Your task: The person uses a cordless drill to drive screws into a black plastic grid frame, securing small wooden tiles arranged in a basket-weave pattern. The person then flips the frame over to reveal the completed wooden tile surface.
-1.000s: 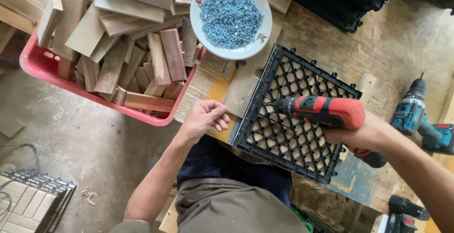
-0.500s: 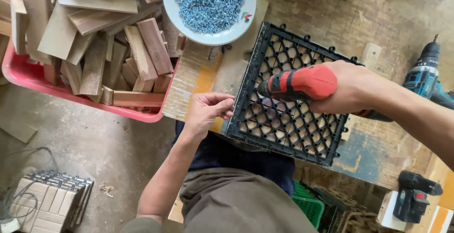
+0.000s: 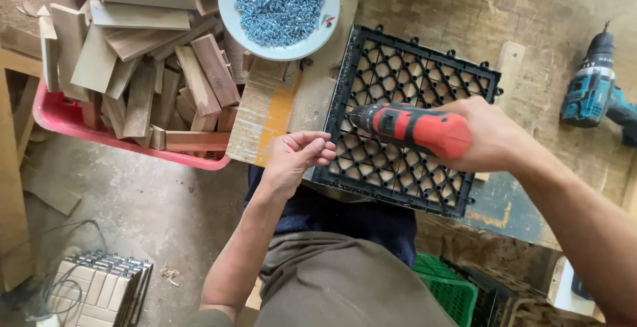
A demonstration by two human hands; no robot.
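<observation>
**Drill down on the grid, fingers close by**

The right hand is wrapped tight around the red drill, fingers curled shut on its body, the nose pressed into the left part of the black plastic grid. The grid lies flat on the wooden bench, just past the left fingertips. The left hand hovers at the grid's near-left edge, fingers bunched together as if pinching something small; whether a screw sits between them cannot be made out. The risk looks plain: the bit sits very near those bunched fingers, so a slip off the screw head could catch them. The grid seems unclamped and could skid. Beyond the fingers, a plate of blue screws perches partly on a red crate of wood offcuts; a knock could tip it.
</observation>
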